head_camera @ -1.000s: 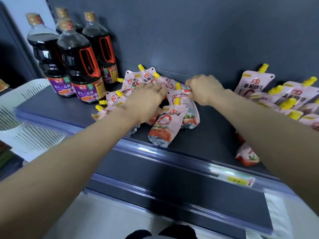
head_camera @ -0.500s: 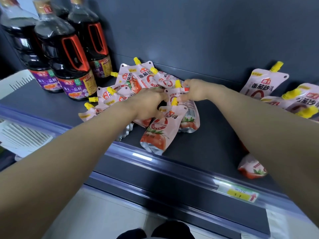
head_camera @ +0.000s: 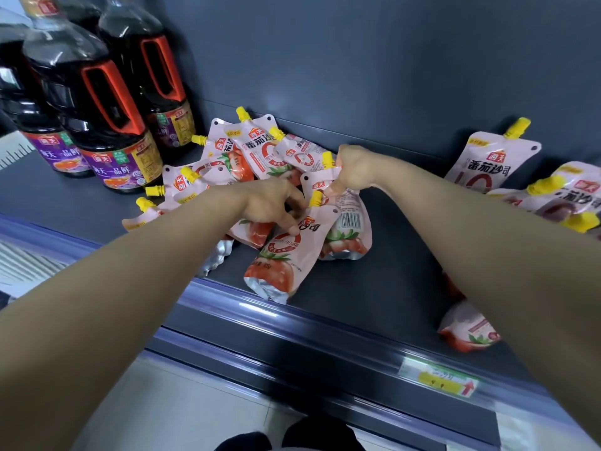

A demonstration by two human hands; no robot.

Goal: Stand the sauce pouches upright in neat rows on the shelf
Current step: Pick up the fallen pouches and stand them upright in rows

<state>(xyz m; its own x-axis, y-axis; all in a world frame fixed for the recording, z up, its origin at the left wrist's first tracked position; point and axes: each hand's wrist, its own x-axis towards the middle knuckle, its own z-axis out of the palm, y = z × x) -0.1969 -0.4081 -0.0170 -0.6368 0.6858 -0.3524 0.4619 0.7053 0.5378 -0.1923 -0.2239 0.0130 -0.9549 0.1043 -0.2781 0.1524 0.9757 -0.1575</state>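
Note:
Pink tomato-sauce pouches with yellow spouts lie in a loose heap [head_camera: 247,154] on the dark shelf [head_camera: 383,281]. My left hand [head_camera: 273,203] rests on the heap, its fingers touching the top of a front pouch [head_camera: 286,258] that lies flat, foot toward the shelf edge. My right hand [head_camera: 354,170] is closed on the top edge of a barcode-side pouch [head_camera: 349,229] beside it. A second group of pouches [head_camera: 553,190] lies at the right, one [head_camera: 491,157] leaning against the back wall. Another pouch [head_camera: 468,330] lies near the front edge under my right forearm.
Three large dark soy-sauce bottles [head_camera: 97,102] with red handles stand at the back left of the shelf. A price rail [head_camera: 325,320] with a yellow tag [head_camera: 442,380] runs along the front edge. A white basket [head_camera: 16,148] shows at the far left.
The camera has come closer to the shelf. My right hand has closed on the top of the barcode-side pouch, and my left hand has slid down toward the front pouch.

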